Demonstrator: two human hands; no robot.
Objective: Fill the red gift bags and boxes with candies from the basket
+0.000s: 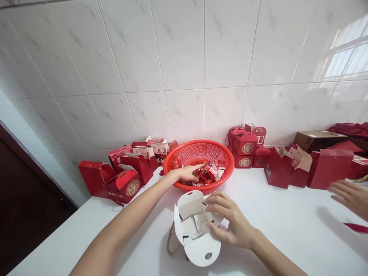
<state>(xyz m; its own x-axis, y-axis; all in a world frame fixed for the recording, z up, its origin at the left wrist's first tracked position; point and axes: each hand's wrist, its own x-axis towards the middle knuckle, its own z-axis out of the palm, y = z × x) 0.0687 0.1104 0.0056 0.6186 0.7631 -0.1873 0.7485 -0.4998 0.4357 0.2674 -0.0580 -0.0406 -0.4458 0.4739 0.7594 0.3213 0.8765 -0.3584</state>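
Observation:
My left hand (189, 173) reaches into a red plastic basket (198, 146) of wrapped candies (212, 169). Its index finger is stretched out over them and the thumb is apart, so it looks open. In front of the basket stands an unfolded gift box (192, 210), white inside, with its flaps spread and nothing lying in it. My right hand (220, 218) grips the box's right side, its thumb and fingers curled at the wall. A twine handle (170, 243) hangs out at the box's left.
Red gift boxes (122, 184) and bags stand on the left of the white table (138, 237). More stacked boxes (244, 147) and red bags (330, 166) line the wall at right. Another person's hand (349, 195) enters at the right edge, above a red strip (355, 227).

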